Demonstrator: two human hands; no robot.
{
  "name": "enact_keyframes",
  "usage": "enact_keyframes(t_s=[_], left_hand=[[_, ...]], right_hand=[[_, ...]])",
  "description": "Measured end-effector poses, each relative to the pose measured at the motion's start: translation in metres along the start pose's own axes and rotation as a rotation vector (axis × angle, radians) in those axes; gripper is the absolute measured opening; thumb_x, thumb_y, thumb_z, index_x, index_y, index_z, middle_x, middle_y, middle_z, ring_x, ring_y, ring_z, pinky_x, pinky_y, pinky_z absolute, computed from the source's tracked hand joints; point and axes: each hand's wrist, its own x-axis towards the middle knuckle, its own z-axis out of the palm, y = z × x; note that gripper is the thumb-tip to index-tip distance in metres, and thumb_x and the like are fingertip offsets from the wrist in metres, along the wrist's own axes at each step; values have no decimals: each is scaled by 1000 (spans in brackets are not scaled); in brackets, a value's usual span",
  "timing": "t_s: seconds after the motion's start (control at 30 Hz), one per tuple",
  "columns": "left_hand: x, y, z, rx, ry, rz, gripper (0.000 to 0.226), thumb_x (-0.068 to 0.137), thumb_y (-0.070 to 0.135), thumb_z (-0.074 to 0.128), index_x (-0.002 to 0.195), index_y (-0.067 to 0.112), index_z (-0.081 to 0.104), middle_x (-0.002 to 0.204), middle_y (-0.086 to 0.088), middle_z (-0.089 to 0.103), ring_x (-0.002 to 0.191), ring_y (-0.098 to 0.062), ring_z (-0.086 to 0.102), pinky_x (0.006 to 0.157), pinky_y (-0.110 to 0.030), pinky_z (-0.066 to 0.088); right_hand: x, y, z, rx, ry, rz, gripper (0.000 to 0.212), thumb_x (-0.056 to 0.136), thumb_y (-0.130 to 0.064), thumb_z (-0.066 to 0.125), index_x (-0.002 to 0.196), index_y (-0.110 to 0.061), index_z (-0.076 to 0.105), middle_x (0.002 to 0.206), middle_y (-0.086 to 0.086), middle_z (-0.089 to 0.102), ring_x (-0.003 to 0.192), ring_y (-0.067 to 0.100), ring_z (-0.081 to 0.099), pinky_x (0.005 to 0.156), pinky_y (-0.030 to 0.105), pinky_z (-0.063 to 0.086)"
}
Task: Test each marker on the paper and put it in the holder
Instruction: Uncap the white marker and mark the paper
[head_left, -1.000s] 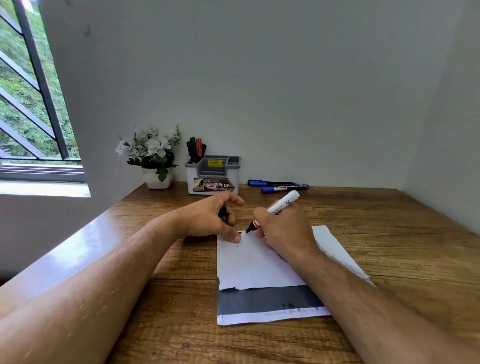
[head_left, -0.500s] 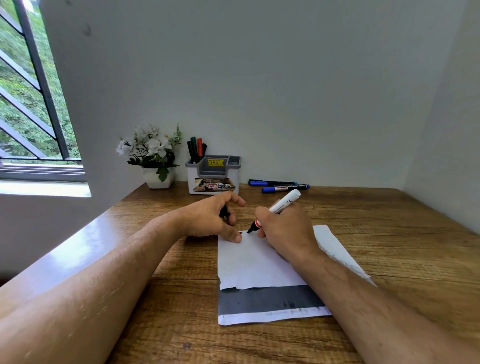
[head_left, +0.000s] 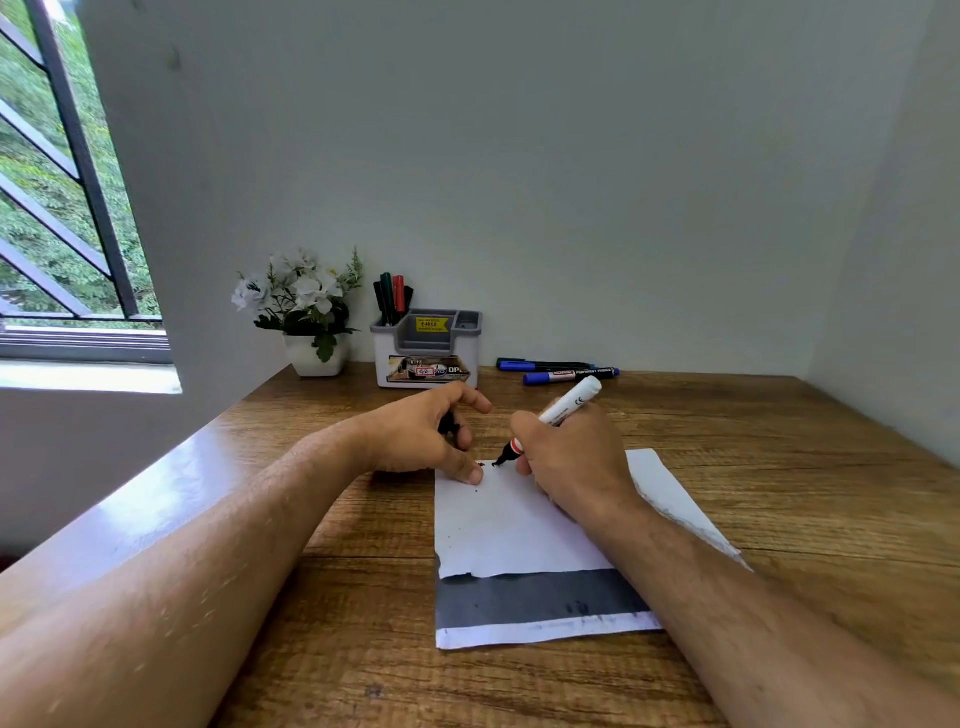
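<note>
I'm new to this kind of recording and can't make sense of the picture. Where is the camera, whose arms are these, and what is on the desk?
There is no machine here. The camera sits on a person's head and looks forward and down, so the two bare arms reaching in are the wearer's own. The right hand holds a white marker, uncapped, with its dark tip on or just above the top of the paper on the wooden desk. The left hand rests a finger on the paper's corner and grips something small and dark, probably the cap. At the back stand a holder with several markers in it, a pot of white flowers, and two blue markers lying flat.
</note>
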Motion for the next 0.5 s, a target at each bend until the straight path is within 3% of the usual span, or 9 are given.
enact_keyframes(t_s=[0.5], left_hand=[[1, 0, 0, 3, 1, -5, 73, 71, 19, 88, 130, 34, 46, 98, 1, 62, 82, -7, 58, 73, -24, 41]], right_hand=[[0, -1, -1, 4, -12, -1, 24, 87, -29, 66, 101, -9, 67, 91, 9, 73, 78, 18, 69, 62, 29, 52]])
